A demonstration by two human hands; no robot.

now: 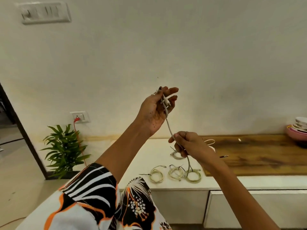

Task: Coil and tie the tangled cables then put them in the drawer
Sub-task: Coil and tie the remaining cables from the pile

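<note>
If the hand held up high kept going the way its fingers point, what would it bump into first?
The left hand, holding the cable, points up and to the right, toward the bare wall. Nothing else shows in that line, so probably the wall, though depth is hard to judge.

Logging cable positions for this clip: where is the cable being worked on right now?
In the head view, the white cable runs at centre frame between the raised left hand and the lower right hand, above the white cabinet top.

A green potted plant [64,147] stands on the floor by the wall, below a socket [79,116] with a red plug [76,119]. A switch panel [45,12] sits high on the wall. Stacked bowls [298,128] occupy the surface's far right corner.
</note>
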